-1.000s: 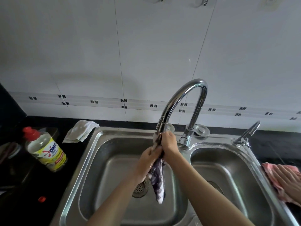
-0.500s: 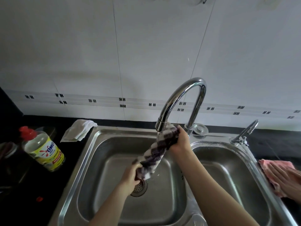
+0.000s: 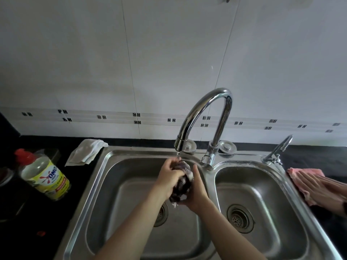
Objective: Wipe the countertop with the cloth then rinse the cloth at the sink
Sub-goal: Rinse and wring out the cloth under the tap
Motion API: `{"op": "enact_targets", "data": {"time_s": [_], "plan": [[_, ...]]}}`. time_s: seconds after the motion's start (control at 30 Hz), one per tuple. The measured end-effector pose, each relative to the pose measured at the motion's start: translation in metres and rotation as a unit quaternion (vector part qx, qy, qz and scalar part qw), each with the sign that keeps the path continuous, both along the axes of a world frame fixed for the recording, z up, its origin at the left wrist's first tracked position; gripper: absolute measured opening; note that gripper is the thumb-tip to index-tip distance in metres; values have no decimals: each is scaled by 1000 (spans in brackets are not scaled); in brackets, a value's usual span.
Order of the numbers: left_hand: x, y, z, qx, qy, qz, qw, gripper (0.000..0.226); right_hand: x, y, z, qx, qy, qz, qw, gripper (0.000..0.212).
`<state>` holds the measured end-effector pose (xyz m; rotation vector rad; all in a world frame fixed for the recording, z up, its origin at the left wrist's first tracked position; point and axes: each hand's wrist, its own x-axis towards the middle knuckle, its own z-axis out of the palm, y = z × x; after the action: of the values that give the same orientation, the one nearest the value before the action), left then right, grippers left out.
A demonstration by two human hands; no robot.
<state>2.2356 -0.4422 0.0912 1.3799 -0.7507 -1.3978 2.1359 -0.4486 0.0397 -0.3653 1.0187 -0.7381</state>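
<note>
your left hand [image 3: 170,180] and right hand [image 3: 197,196] both clench the checked cloth [image 3: 183,182], now bunched into a wad, no longer stretched between them. it sits under the tap [image 3: 206,102] stream, at 12 o'clock of the left basin [image 3: 116,184]; rinsing looks underway.

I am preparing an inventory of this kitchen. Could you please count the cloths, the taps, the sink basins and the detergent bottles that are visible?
Cloths: 3 (dark checked cloth, white cloth, pink cloth)
Taps: 2 (tall tap, small tap)
Sink basins: 2 (left basin, right basin)
Bottles: 1 (detergent bottle)
Total: 8
</note>
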Motion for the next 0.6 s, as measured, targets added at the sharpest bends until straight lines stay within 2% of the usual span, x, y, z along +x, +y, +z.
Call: {"op": "enact_targets", "data": {"time_s": [0.07, 0.1, 0.17, 0.23, 0.27, 0.33, 0.43, 0.5, 0.6], "plan": [[-3, 2, 2, 9, 39, 7, 999, 28, 5, -2, 8, 6, -58, -29, 998, 70], [-3, 4, 5, 28, 96, 22, 995, 22, 9, -3, 12, -4, -35, -49, 998, 63], [-1, 5, 2, 78, 173, 71, 979, 20, 17, -2, 16, -83, 94, -75, 989, 35], [4, -1, -7, 112, 127, 124, 978, 28, 24, 0, 19, -204, 219, -88, 950, 11], [6, -4, -11, 118, 83, 149, 978, 31, 28, 2, 21, -253, 257, -86, 928, 6], [10, -9, -15, 113, 23, 174, 978, 30, 35, 7, 25, -315, 301, -89, 896, 8], [14, -13, -16, 101, -4, 145, 984, 29, 38, 6, 29, -373, 350, -100, 854, 22], [13, -14, -18, 50, -41, 128, 990, 32, 36, 2, 31, -390, 372, -91, 837, 28], [10, -10, -17, -40, -110, 116, 986, 41, 34, -5, 32, -371, 379, -66, 845, 26]]}}
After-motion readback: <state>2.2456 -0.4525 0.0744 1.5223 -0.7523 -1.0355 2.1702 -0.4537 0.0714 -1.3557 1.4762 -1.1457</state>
